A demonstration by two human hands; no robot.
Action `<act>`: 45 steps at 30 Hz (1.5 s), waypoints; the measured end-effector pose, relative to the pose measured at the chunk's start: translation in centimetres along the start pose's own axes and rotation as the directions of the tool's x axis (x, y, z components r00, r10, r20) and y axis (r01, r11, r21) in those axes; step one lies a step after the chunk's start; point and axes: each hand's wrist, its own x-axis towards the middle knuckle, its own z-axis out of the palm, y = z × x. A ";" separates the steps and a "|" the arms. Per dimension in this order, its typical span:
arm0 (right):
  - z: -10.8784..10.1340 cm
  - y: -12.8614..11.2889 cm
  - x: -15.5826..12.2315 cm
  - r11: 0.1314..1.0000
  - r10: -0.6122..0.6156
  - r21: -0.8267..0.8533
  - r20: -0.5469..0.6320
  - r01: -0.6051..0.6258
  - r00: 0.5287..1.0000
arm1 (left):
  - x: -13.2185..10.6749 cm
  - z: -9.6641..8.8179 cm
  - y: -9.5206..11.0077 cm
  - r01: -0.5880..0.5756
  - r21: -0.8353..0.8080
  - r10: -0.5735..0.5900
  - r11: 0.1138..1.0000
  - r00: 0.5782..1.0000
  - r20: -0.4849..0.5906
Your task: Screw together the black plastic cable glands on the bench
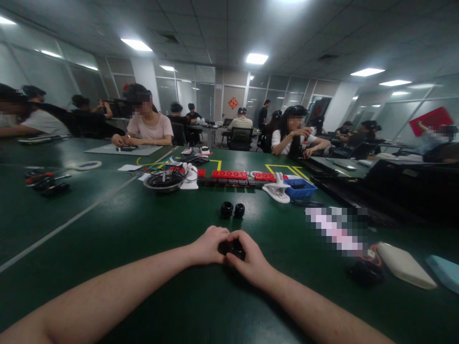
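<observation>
Cupping a dark round part between them, the left hand and the right hand meet on the near side of the red strip, my landmark on the green table. Both hands grasp the part, fingers curled and fingertips close together; its full shape is hidden by them, so I cannot tell whether it is one piece or two. Between the hands and the strip stand two black fittings, the larger one just beside the smaller one.

At the strip's left end is a white clip, and left of that a metal bowl with black cable in it. Close to the strip's right end sits another white clip, with a blue basket just beyond it to the right. Well to the left of the strip lies a bunch of hand tools, some with red on them. Well to its right, on the near side, are a black bundle with orange wire and a cream box. On the far side of the strip, one co-worker sits to its left and another to its right.
</observation>
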 end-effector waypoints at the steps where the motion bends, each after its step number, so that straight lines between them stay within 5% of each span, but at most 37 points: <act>1: -0.1 -0.2 0.0 0.999 -0.020 -0.030 0.014 0.021 1.000 | 0.0 -0.1 0.0 0.006 0.004 -0.006 1.000 1.000 0.009; 9: -0.4 -0.7 0.0 0.949 -0.053 -0.311 0.021 0.057 0.998 | 0.0 -0.4 0.3 -0.010 -0.029 0.012 1.000 0.999 0.050; 18: -1.2 -0.8 -0.3 0.973 -0.195 -0.105 0.088 0.204 0.977 | -0.3 -0.7 0.7 -0.034 0.003 0.034 0.999 0.999 0.033; 25: -1.7 -0.7 -0.8 0.936 -0.253 -0.233 0.073 0.263 0.965 | -0.3 -0.2 0.3 -0.027 -0.016 0.026 1.000 0.999 -0.018; 34: -0.6 -0.2 0.2 0.904 -0.009 -0.421 -0.191 -0.073 0.982 | -0.2 -0.2 0.4 0.031 0.062 -0.026 0.998 0.997 -0.076; 45: 0.1 0.1 0.8 0.904 0.020 -0.415 -0.197 -0.102 0.980 | -0.1 -0.3 0.7 0.043 0.074 -0.037 0.996 0.996 -0.077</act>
